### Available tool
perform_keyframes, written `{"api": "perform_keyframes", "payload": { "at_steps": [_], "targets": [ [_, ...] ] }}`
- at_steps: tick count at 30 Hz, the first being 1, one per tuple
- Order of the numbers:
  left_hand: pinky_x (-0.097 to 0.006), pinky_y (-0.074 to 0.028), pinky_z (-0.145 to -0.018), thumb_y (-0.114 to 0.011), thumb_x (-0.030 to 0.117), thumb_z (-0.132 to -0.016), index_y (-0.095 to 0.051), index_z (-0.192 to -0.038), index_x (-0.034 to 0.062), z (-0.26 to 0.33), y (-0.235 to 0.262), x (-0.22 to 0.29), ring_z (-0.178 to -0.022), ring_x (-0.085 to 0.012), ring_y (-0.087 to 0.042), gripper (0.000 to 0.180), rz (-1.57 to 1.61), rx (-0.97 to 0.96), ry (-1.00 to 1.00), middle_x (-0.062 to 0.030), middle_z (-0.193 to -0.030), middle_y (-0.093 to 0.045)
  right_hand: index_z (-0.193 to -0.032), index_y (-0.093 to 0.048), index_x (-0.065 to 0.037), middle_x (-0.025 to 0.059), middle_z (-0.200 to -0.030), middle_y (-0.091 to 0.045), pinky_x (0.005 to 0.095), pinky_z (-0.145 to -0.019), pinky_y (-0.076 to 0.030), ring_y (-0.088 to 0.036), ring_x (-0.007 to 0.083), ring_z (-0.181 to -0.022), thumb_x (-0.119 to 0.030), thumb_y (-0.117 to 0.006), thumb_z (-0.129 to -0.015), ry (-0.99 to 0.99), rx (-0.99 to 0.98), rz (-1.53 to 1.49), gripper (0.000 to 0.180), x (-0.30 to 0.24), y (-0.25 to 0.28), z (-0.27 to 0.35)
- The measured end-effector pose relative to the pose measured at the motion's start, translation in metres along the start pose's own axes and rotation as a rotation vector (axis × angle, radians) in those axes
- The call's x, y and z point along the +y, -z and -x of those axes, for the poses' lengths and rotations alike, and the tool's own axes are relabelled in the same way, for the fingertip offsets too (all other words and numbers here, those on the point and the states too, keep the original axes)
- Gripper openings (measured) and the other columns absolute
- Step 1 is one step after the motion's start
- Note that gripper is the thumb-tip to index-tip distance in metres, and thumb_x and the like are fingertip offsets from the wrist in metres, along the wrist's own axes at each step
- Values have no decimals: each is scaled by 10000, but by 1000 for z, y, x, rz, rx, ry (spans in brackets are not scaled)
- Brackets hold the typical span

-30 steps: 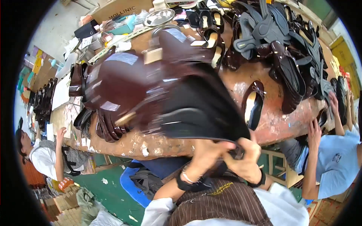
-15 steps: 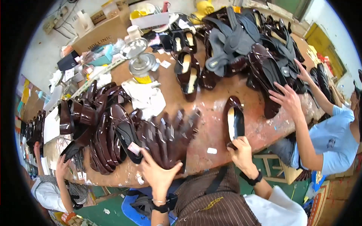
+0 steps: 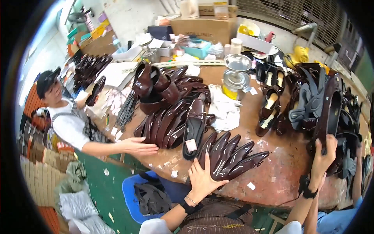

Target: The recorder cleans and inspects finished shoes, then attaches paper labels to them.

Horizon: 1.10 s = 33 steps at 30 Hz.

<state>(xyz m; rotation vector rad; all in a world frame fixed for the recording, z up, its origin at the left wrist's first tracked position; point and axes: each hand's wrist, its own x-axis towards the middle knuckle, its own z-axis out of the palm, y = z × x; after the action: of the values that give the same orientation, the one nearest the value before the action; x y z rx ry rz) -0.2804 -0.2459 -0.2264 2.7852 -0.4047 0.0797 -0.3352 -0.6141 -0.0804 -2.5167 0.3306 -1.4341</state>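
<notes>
Hands well apart here; the right hand (image 3: 325, 154) grips the near end of a burgundy shoe (image 3: 329, 111), its long axis pointing away from the body, beside grey insoles (image 3: 313, 104); the left hand (image 3: 204, 176) spreads, seemingly touching, against fanned shoes (image 3: 230, 158) far leftward.

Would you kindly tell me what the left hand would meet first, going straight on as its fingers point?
The fanned shoes, probably at once: the left hand seems to rest against their near end, though exact contact is unclear. Beyond, roughly in line, lies the cloth.
</notes>
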Motion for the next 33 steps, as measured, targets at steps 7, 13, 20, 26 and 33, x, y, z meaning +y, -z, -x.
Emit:
{"api": "perform_keyframes", "payload": {
  "at_steps": [7, 13, 20, 26, 33],
  "targets": [
    [-525, -378, -934, -724, 809, -538, -235, -1542, 45, 13, 4, -12, -1123, -476, -474, 1352, -7, 60, 45, -381, -1333, -392, -1156, -633, -13, 172, -1108, -648, 404, -924, -467, -601, 351, -1059, -113, -712, -843, -130, -82, 235, 337, 78, -107, -84],
    [-520, -361, -975, -718, 811, -538, -233, -1549, 60, 5, -1, -6, -1136, -474, -462, 1350, 61, 65, -23, -387, -1330, -390, -1226, -603, -89, 181, -1171, -651, 497, -885, -497, -619, 371, -1088, -196, -642, -830, -449, -377, 578, 412, 86, -132, -120],
    [-502, -371, -949, -757, 756, -545, -240, -1555, 109, 3, 3, -11, -1151, -465, -463, 1306, 48, 37, 44, -369, -1338, -399, -1154, -631, -45, 160, -1099, -644, 417, -929, -480, -604, 338, -1058, -72, -700, -798, 185, -242, 241, 363, -19, -174, -65],
    [-502, -379, -941, -764, 746, -549, -277, -1534, 81, -4, 2, -10, -1123, -464, -477, 1284, 62, 53, 0, -362, -1321, -411, -1313, -535, -73, 180, -1204, -606, 434, -908, -508, -620, 367, -1086, -206, -733, -816, 321, -926, -378, 551, -98, -283, 11],
    [-507, -388, -942, -798, 697, -548, -300, -1531, 101, -1, 6, -17, -1117, -473, -471, 1253, 134, 77, 23, -352, -1336, -395, -1547, -216, -282, 250, -1340, -500, 491, -907, -517, -610, 432, -1097, -420, -798, -750, 376, -1112, -20, 997, -130, -385, 26]
  ]
}}
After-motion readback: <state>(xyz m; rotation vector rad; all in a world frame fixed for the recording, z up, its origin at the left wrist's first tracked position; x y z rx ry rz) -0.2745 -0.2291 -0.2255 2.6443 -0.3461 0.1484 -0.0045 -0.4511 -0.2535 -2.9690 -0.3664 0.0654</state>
